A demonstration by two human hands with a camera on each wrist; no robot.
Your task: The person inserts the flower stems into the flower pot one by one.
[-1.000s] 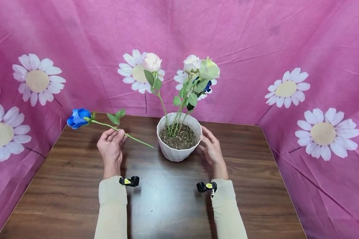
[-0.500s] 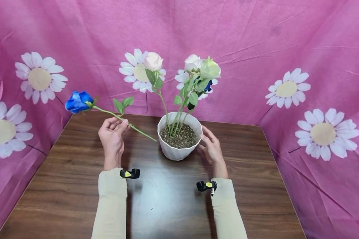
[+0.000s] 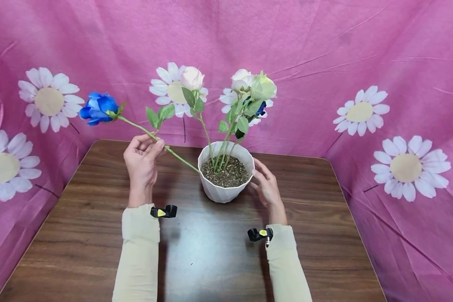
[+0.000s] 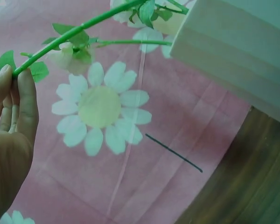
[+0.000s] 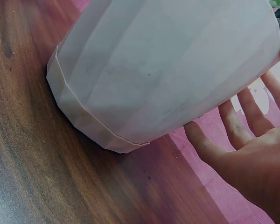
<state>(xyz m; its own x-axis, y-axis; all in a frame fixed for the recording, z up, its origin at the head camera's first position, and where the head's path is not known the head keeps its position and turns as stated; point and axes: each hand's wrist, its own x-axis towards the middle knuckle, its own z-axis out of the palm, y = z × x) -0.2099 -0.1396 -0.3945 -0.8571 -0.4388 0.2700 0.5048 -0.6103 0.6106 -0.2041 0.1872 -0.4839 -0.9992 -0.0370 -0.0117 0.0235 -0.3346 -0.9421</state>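
Observation:
My left hand (image 3: 141, 161) pinches the green stem of a blue rose (image 3: 100, 109) between thumb and fingers, left of the pot. The bloom points up and left; the stem's lower end meets the pot's left rim in the head view, though whether it touches cannot be told. In the left wrist view the rose's stem (image 4: 79, 30) runs from my fingertips toward the pot. My right hand (image 3: 268, 186) rests its spread, mostly straight fingers against the right side of the white faceted flowerpot (image 3: 222, 193). Dark soil (image 3: 232, 174) fills the pot.
A pink rose (image 3: 192, 78), a white rose (image 3: 243, 79), a pale green rose (image 3: 264, 87) and a dark blue rose (image 3: 261, 109) stand in the soil. The wooden table (image 3: 207, 260) meets a pink curtain (image 3: 298, 37) printed with daisies behind and at both sides.
My left hand has risen and moved slightly forward with the blue rose, tilting its bloom higher and bringing the stem's end to the pot's rim. My right hand stays at the pot.

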